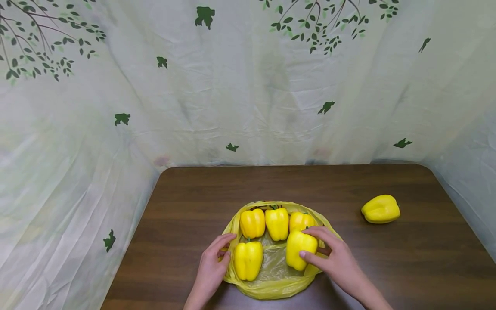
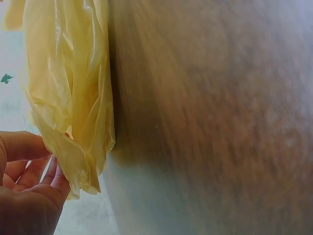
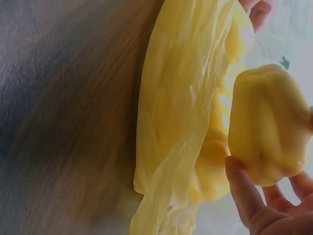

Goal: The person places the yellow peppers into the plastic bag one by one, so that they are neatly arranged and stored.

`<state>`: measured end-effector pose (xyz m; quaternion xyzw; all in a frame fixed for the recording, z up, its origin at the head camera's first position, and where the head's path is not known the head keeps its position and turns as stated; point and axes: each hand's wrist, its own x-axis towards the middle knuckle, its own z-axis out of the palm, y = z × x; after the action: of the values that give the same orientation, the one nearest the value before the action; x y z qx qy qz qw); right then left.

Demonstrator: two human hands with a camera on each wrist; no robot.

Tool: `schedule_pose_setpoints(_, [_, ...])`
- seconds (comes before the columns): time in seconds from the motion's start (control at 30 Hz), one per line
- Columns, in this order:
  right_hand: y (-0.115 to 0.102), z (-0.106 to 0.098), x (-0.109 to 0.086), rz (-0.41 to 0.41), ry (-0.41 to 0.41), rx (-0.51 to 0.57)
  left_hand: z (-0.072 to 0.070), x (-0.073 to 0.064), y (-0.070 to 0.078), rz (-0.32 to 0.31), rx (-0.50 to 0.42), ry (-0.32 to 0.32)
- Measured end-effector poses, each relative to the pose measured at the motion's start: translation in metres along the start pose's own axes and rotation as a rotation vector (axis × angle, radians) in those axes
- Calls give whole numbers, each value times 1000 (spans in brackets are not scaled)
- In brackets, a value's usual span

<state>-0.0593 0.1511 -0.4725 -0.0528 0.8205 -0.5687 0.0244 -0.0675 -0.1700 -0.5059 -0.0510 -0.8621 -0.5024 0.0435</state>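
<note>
A yellow plastic bag lies spread on the table with its mouth wide and its rim rolled low. Several yellow bell peppers stand inside, along its back and left side. At the bag's left rim, my left hand pinches the plastic between thumb and fingers; the left wrist view shows the creased bag wall there. My right hand grips a yellow bell pepper over the bag's right part. In the right wrist view that bell pepper appears above the rim, thumb and fingertips on its sides.
Another yellow bell pepper lies on its side on the brown wooden table, right of the bag. A pale curtain with leaf prints hangs behind the table's far edge and along its sides.
</note>
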Motion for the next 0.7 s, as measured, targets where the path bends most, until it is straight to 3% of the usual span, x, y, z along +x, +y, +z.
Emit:
schedule_pose_setpoints(0.2, [-2, 6, 1, 65, -28, 13, 0, 0, 0, -2, 2, 2])
schedule_pose_setpoints(0.7, [-10, 17, -1, 35, -126, -48, 1, 0, -2, 25, -16, 19])
